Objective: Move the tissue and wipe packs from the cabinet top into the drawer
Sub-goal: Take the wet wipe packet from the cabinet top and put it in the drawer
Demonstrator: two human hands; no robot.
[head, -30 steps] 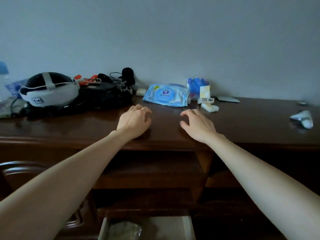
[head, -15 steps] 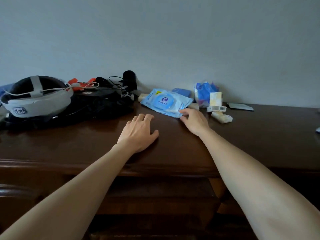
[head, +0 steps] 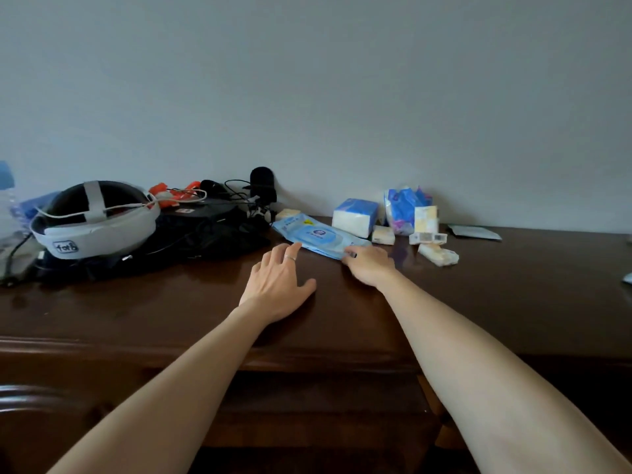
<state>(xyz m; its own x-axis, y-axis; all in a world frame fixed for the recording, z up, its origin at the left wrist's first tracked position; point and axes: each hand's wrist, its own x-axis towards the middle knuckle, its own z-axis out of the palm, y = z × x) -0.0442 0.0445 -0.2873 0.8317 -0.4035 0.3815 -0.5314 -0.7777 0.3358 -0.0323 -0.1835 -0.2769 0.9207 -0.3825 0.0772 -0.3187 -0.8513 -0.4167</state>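
Note:
A flat light-blue wipe pack [head: 316, 236] lies on the dark wooden cabinet top [head: 513, 295] near the wall. My right hand [head: 367, 265] grips its near right corner. My left hand [head: 278, 282] rests flat on the wood, fingers straight, with fingertips at the pack's near left edge. Behind the pack stands a white and blue tissue pack [head: 355, 217], a blue bag of tissue packs [head: 405, 208], and small pocket tissue packs [head: 383, 235] [head: 438, 254]. The drawer is out of view.
A white and black headset [head: 94, 218] sits on black gear and cables [head: 205, 230] at the left. A microphone [head: 261, 184] stands by the wall. A grey sachet [head: 473, 231] lies at the right. The cabinet's front edge [head: 307, 362] runs below my hands.
My right hand reached forward from the middle of the cabinet top and took hold of the wipe pack's corner. My left hand slid forward to the pack's edge. The view tilted up, losing the drawer.

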